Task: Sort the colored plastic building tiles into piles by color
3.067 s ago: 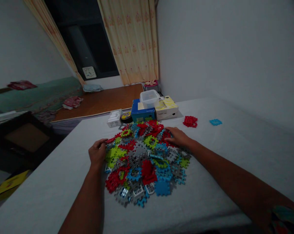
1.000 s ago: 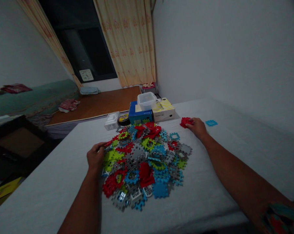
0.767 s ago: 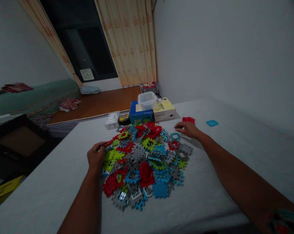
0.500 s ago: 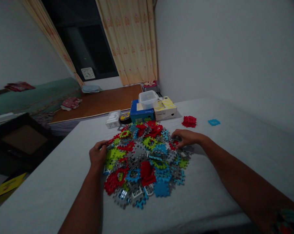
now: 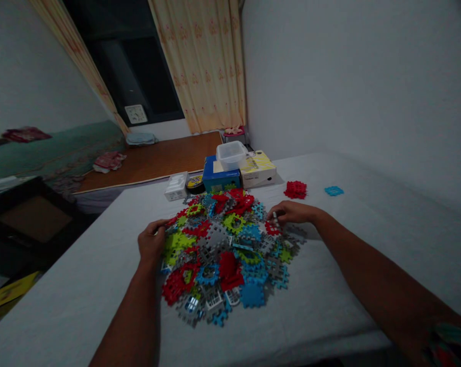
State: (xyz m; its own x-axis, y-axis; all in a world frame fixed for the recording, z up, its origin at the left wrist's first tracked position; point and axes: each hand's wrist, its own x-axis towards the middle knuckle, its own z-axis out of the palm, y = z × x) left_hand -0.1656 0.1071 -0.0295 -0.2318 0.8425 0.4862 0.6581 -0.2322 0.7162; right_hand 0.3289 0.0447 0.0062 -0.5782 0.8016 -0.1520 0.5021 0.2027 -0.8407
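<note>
Your right hand [image 5: 289, 211] was at the right edge of a heap of interlocking plastic tiles [image 5: 217, 237] — red, blue, lime green, grey and white — piled on a pale cloth [image 5: 387, 229]. Its thumb and fingers were drawn together, pinching what looked like a grey tile [image 5: 275, 219]. That tile stood nearly on edge, thin side towards you, its visible length pointing away from you with a slight lean. Just on the near side of it, a red tile [image 5: 272, 229] lay among the others. Your left hand [image 5: 152, 242] rested at the heap's left edge, fingers curled beside a red piece [image 5: 172, 221]; whether they gripped it, I could not tell.

Two things lay off the heap, both on your right. A red stack of tiles [image 5: 296, 190] sat near your right hand, beyond it and slightly rightward; a blue tile [image 5: 334, 191] lay farther right, apart from the stack. Your right hand was much the nearer to both — your left had the whole heap in between. Behind the heap stood a blue box [image 5: 220, 180] and a white-and-yellow box [image 5: 260, 171], with a clear tub [image 5: 230, 155] on top.
</note>
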